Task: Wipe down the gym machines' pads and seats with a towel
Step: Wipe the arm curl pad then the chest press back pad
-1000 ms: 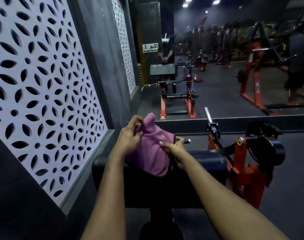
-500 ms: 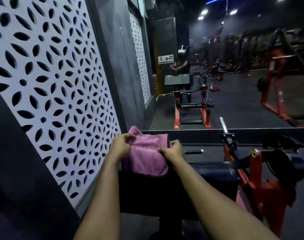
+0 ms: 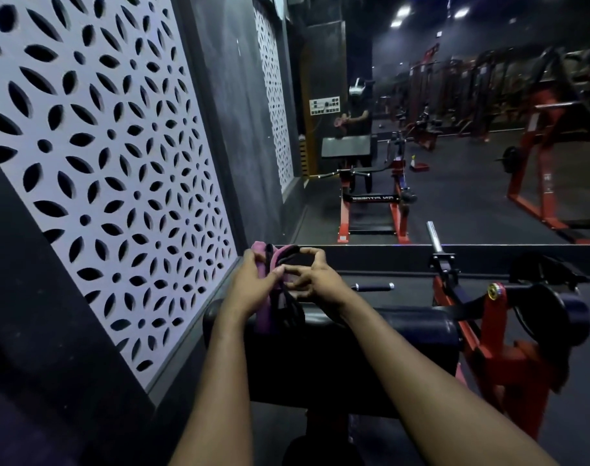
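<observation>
A purple towel [image 3: 265,309] is folded narrow and held upright just above the top edge of a black machine pad [image 3: 354,351]. My left hand [image 3: 253,284] grips the towel's left side, fingers curled round the fold. My right hand [image 3: 315,277] pinches the folded edges from the right, thumb and forefinger arched above them. Dark fold lines run down the towel between the two hands. The towel's lower end hangs against the pad's top.
A perforated white wall panel [image 3: 102,163] stands close on the left. The red machine frame [image 3: 488,324] with a chrome bar [image 3: 433,235] sits right of the pad. A wall mirror [image 3: 455,146] ahead reflects me and several gym machines.
The towel, spread flat between my hands half a second ago, is now gathered into a narrow fold. Both hands have come together above the pad.
</observation>
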